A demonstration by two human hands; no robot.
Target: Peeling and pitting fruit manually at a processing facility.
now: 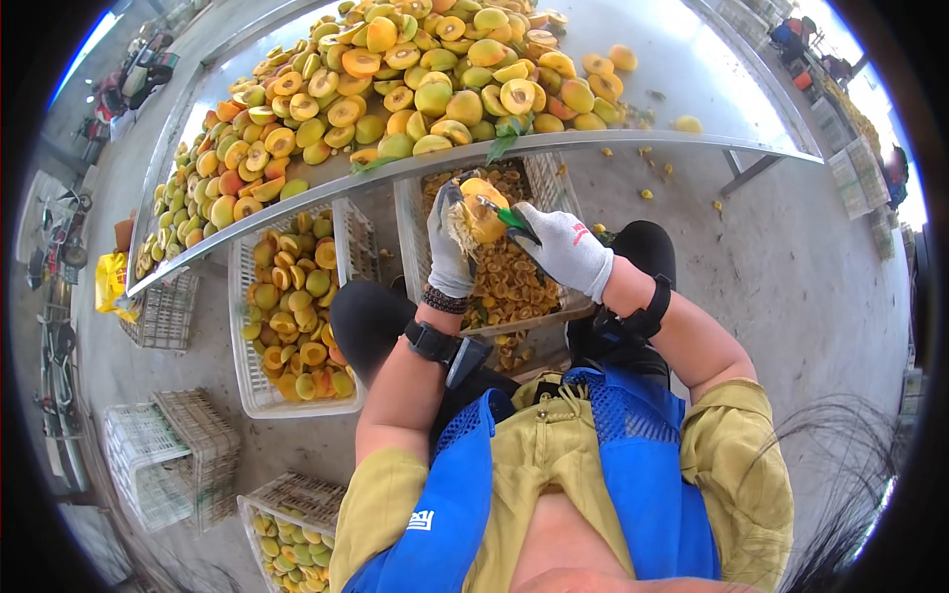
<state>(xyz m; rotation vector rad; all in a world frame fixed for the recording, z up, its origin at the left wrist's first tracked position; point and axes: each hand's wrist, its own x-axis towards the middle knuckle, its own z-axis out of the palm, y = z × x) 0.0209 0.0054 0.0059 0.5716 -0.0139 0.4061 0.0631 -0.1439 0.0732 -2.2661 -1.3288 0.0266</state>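
In my gloved left hand [451, 237] rests a yellow peach half [482, 212], its cut face turned up, with the fingers wrapped round it. My gloved right hand [568, 249] is closed on a green-handled pitting tool [510, 216], whose thin metal tip touches the peach flesh. Both hands are over a white crate [410, 222] filled with peach pits and scraps [509, 282]. Just beyond them, a heap of yellow peaches [435, 94], many cut in half, lies on the metal table [672, 59]. The tool's tip is too small to make out fully.
The table's raised metal rim [336, 183] runs across in front of me. At left stands a white crate [240, 371] of peach halves; another crate [259, 539] of peaches is nearer. Stacked crates [163, 460] and a yellow bag [111, 282] stand further left. Scraps [647, 195] dot the floor.
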